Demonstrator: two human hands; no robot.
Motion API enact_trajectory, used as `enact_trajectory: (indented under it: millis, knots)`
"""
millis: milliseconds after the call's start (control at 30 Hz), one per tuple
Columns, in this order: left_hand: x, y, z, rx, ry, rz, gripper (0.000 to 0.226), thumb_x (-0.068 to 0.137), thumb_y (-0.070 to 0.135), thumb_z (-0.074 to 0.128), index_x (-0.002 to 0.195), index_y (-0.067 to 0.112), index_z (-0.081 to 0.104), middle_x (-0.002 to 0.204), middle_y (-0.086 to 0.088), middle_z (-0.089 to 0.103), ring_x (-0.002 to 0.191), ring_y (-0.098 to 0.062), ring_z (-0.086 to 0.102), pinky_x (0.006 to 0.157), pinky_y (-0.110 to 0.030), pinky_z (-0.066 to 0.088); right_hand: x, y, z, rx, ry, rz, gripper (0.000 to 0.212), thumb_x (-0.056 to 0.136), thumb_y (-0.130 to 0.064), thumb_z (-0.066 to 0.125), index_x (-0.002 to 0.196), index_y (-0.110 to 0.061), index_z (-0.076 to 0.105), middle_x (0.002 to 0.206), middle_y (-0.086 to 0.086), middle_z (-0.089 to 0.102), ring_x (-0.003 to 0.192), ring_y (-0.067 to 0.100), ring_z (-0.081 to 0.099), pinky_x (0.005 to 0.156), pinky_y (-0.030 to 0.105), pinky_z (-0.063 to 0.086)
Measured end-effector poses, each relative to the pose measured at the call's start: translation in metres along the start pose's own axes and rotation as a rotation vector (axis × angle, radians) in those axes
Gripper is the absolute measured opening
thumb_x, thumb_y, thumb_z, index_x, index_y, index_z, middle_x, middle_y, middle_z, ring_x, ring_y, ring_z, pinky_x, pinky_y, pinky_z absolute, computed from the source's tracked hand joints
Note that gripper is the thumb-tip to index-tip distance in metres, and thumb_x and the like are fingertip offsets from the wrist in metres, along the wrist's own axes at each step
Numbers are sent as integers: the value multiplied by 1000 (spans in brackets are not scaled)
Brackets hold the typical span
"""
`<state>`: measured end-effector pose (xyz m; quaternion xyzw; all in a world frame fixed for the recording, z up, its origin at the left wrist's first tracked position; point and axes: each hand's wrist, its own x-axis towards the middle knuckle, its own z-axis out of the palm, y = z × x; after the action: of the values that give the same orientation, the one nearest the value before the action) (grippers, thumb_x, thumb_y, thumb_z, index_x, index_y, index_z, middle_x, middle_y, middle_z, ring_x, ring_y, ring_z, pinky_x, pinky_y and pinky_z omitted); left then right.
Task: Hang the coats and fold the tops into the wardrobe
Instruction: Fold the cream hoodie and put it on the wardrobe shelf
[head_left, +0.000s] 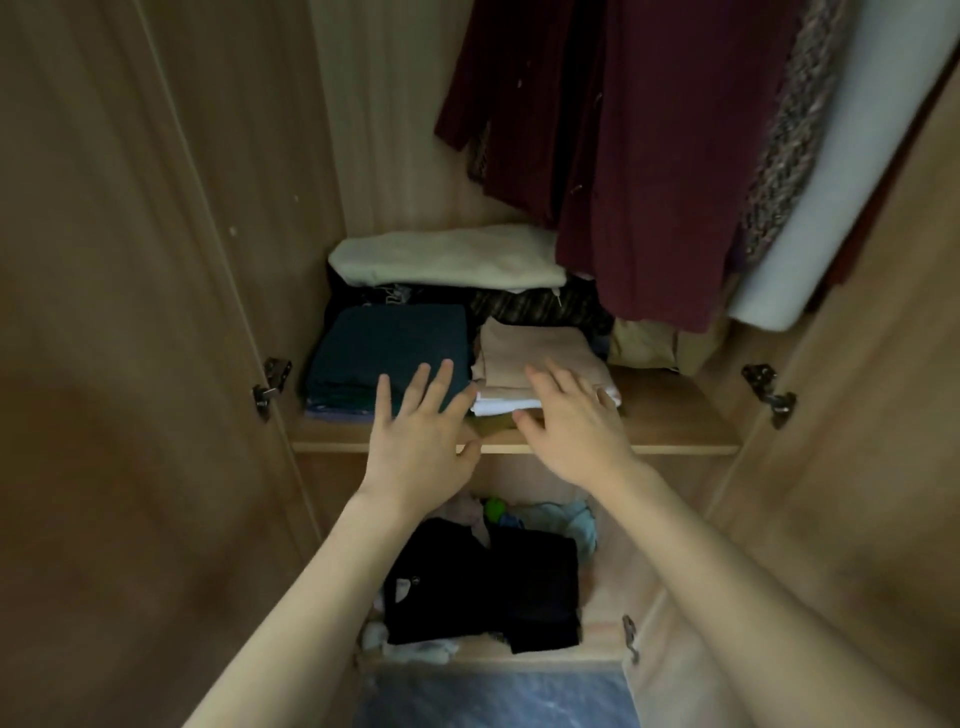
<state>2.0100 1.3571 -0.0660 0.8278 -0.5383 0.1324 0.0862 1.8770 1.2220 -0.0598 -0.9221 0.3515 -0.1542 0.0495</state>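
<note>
both bare forearms reach in from the near edge. right hand (571, 415) lies flat, fingers spread, on the folded beige top (540, 358) capping a small stack on the wooden shelf (670, 415) — long axis running near to far. left hand (421, 431) hovers spread, just left. stack's lower layers are hidden.

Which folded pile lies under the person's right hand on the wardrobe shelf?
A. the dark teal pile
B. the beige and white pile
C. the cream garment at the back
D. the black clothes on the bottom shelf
B: the right hand rests with straight fingers on the beige and white pile, beside the dark teal pile.
</note>
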Motion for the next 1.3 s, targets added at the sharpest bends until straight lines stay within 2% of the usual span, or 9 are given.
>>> enact_trajectory:
  millis: [200,467,667,1000,1300]
  knots:
    - [-49,37,-34,10,45,-3,63,96,49,45,153,34,23,164,0,5,151,-23,3,117,-56,-4,-59,9,-36,5,37,-37,60,98,-50,38,152,-30,20,161,-1,15,145,24,20,116,50,22]
    - [-115,99,-57,19,-6,-27,60,96,48,46,151,31,27,165,1,1,151,-22,1,118,-56,-3,-138,33,-56,11,54,-97,62,98,-52,38,152,-27,21,161,2,17,146,25,19,113,50,25]
    - [-156,119,-68,45,16,-50,63,94,49,47,152,34,26,164,2,4,151,-21,1,119,-55,-3,-174,22,-73,55,25,-127,64,98,-53,38,153,-28,17,162,2,13,146,27,19,113,54,26]
    - [-205,75,-105,86,61,-115,59,92,50,47,147,32,34,164,1,6,151,-22,5,118,-55,0,-205,-31,-83,105,0,-174,64,98,-52,39,152,-27,17,161,1,11,145,28,19,112,54,28]
    - [-255,-16,-131,103,119,-265,51,90,42,50,139,30,45,163,1,11,150,-23,6,120,-55,6,-202,-122,-77,114,1,-243,65,97,-54,39,153,-29,17,162,3,13,145,28,22,112,52,29]
